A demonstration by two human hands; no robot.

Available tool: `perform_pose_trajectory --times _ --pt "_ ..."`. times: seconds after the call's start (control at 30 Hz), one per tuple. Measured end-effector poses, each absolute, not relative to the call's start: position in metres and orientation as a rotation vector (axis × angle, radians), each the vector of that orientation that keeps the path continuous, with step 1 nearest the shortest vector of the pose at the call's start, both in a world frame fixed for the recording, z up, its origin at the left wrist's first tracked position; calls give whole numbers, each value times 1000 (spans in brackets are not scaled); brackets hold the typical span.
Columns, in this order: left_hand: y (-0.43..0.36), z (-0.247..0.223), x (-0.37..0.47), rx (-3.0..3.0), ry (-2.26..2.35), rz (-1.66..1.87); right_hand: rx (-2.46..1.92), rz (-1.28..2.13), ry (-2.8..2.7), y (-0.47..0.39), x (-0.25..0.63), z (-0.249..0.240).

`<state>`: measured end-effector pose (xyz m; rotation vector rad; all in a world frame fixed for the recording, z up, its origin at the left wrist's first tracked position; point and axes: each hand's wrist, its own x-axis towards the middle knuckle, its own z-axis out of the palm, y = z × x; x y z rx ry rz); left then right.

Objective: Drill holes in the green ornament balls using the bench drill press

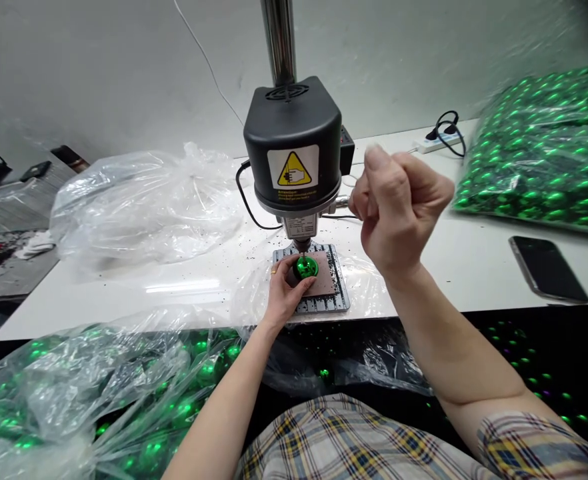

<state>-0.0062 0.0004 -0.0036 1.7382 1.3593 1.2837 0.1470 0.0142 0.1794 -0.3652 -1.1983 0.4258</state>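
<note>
A black bench drill press (294, 147) with a yellow hand-warning label stands in front of me. Under its chuck (303, 245), a round, shiny green piece (307, 268) sits on a brown board (327, 273), with the drill bit down at it. My left hand (287, 290) is closed around the left and near side of this green piece. Higher up and to the right, my right hand (399, 207) makes a fist at the end of the feed shaft (343, 202). It appears to grip the feed lever, mostly hidden by the fingers.
Dark shavings litter the slotted metal base (319, 305). Crumpled clear plastic (149, 207) covers the table's left side. A bag of shiny green balls (544, 147), a phone (549, 268) and a power strip (441, 140) lie rightward. Another bag of green balls (124, 393) is below left.
</note>
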Motion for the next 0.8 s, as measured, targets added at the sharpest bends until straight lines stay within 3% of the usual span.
perform_pose_trajectory --times 0.8 --pt "-2 -1 -6 1777 1339 1295 -24 117 -1382 15 154 125"
